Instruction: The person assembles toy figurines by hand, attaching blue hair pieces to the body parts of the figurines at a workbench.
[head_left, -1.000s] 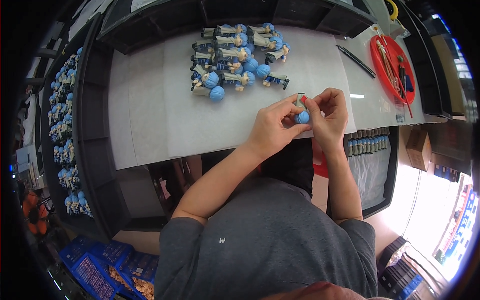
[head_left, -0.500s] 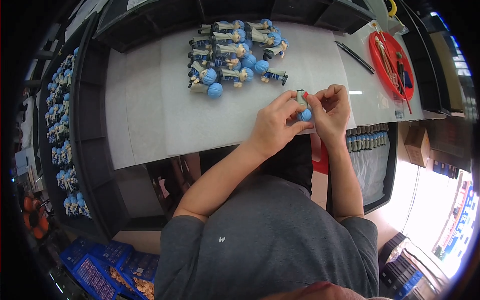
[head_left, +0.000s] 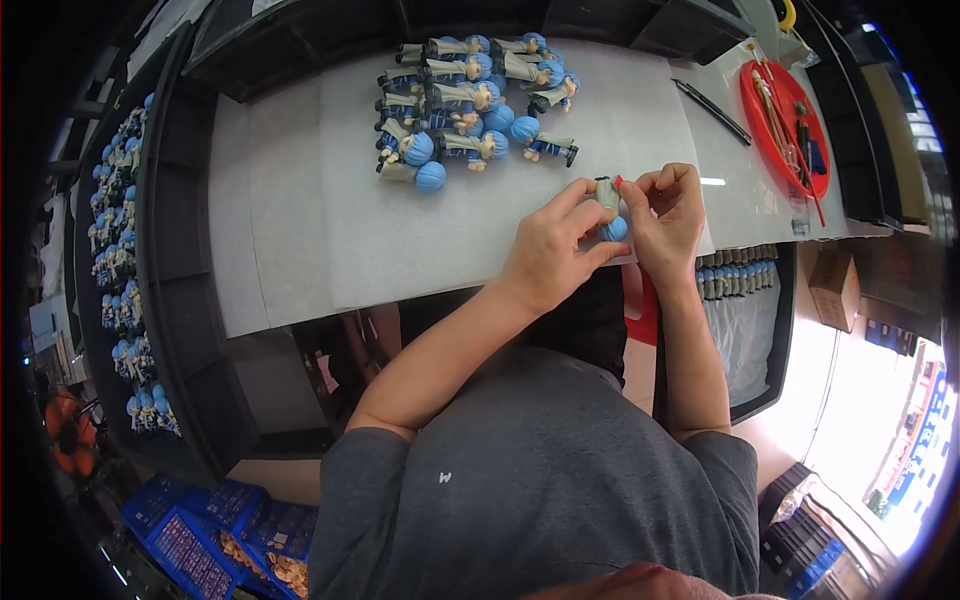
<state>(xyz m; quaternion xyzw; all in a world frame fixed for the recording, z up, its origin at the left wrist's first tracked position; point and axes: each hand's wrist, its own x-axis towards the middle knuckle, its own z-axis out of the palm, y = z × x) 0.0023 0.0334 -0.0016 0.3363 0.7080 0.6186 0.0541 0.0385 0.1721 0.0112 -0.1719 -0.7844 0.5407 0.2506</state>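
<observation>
My left hand point(head_left: 552, 243) is closed round a small figurine point(head_left: 614, 229) with a ball-like blue head and a pale grey-green coat. The head points toward me, and the dark feet end lies away from me. Between the thumb and fingers of my right hand point(head_left: 666, 228) is a small red piece point(head_left: 618, 182), pressed against the figurine's coat near the feet. Its exact kind is too small to tell. Several similar blue-haired figurines point(head_left: 460, 97) lie in a cluster on the white sheet point(head_left: 290, 200) beyond my hands.
A red oval tray point(head_left: 752, 120) with brushes stands at the right, beside a black pen point(head_left: 712, 112). Black trays flank the table; the left one point(head_left: 190, 300) stands near many figurines point(head_left: 122, 230), and the lower right one holds a figurine row point(head_left: 738, 280). Blue crates point(head_left: 190, 560) sit lower left.
Both hands keep their grip on the figurine and the red piece, shifting very slightly to the right. The lying figurines stay as they were.
</observation>
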